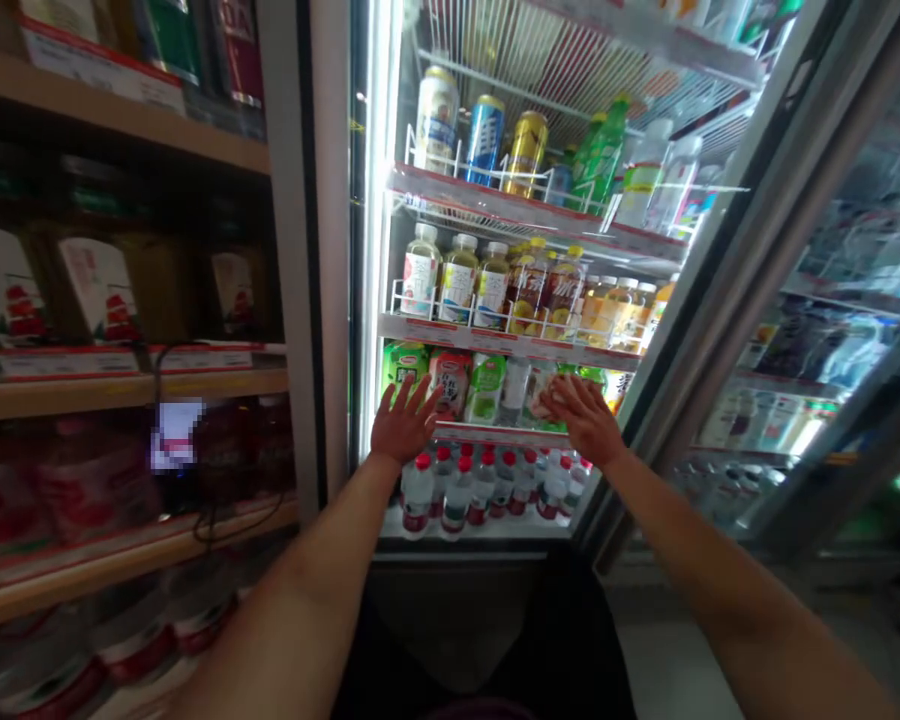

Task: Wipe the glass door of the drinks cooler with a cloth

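My left hand (403, 420) is open, fingers spread, in front of a lower cooler shelf. Just behind its fingers are a green drink bottle (405, 365) and a red-labelled bottle (450, 380); whether it touches them I cannot tell. My right hand (586, 415) reaches to the same shelf with its fingers bent together around a pale pinkish thing (547, 397), too blurred to name. Between my hands stand a green-and-white bottle (486, 388) and a clear bottle (514, 388). Several red-capped water bottles (457, 495) stand on the cooler floor below.
Higher cooler shelves hold juice bottles (459, 280) and cans (484, 138) behind white wire rails. A metal door frame (727, 330) slants along the right. On the left, a wooden shelf (120, 395) carries large bottles, with a lit phone-like screen (176, 435) and a dark cable.
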`<state>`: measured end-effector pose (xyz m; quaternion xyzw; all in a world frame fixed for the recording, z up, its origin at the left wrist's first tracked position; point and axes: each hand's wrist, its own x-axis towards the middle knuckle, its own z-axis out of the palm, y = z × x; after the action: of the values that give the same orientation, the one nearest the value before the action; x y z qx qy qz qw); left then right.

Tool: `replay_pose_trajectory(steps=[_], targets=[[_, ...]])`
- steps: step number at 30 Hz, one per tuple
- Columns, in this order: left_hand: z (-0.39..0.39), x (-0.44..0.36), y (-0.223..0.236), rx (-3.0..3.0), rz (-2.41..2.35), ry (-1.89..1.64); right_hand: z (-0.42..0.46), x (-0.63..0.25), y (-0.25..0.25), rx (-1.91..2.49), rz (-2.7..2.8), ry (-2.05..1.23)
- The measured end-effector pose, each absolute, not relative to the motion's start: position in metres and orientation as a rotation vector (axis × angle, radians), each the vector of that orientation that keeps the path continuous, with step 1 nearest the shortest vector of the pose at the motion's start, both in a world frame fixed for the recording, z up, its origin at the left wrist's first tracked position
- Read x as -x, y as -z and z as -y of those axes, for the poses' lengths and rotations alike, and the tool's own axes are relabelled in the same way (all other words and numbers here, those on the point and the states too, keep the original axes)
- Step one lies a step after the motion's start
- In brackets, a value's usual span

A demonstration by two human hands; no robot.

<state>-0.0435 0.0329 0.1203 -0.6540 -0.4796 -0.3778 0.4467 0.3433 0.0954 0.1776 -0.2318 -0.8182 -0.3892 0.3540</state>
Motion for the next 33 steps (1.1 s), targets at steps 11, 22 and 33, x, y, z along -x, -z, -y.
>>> replay_pose_trajectory(steps=[11, 22, 33], targets=[[-0.026, 0.041, -0.122, 1.663, 1.265, 0.860, -0.072, -0.227, -0.196, 0.620, 1.906, 0.765], [-0.011, 0.002, -0.121, 1.742, 1.091, 0.937, -0.063, -0.153, -0.160, 0.369, 2.166, 0.553], [-0.014, 0.002, -0.129, 1.636, 1.112, 0.838, -0.098, -0.234, -0.224, 0.692, 1.967, 0.762]])
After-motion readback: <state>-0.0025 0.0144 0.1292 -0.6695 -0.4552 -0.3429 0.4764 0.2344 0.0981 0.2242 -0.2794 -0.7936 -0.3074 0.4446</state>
